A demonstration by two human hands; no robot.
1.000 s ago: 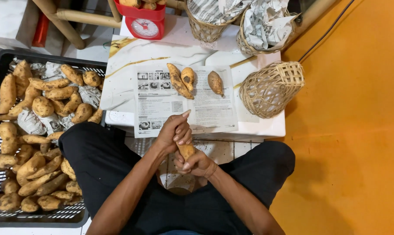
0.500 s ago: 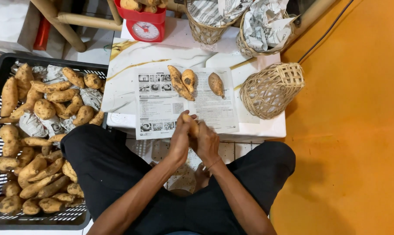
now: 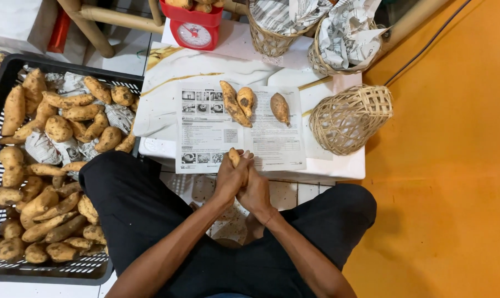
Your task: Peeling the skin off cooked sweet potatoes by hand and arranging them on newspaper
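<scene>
1. Nearest the camera, the person sits with knees spread in black trousers [image 3: 134, 204], forearms reaching forward over a tiled floor [image 3: 286, 193].
2. The left hand [image 3: 230, 176] and right hand [image 3: 255, 190] are pressed together, both clamped around one sweet potato [image 3: 234, 157]; only its tan tip shows above the fingers, just at the near edge of the table.
3. To the person's left, a black plastic crate [image 3: 1, 83] sits on the floor, filled with a heap of sweet potatoes [image 3: 51, 165] lying on crumpled newspaper.
4. The low white table [image 3: 338, 165] stands right before the hands. On it lies an open printed sheet [image 3: 205, 132], white with small grey pictures in rows on its left page and blocks of text on its right.
5. Three more sweet potatoes rest on that sheet: a long one [image 3: 234, 105] touching a shorter one [image 3: 246, 99], and a third [image 3: 280, 107] a little apart to the right.
6. At the table's right end, a woven basket [image 3: 349, 118] lies tipped on its side.
7. Farther back stand two baskets lined with newspaper [image 3: 344, 33], and a red kitchen scale [image 3: 193, 25] with a round white dial.
</scene>
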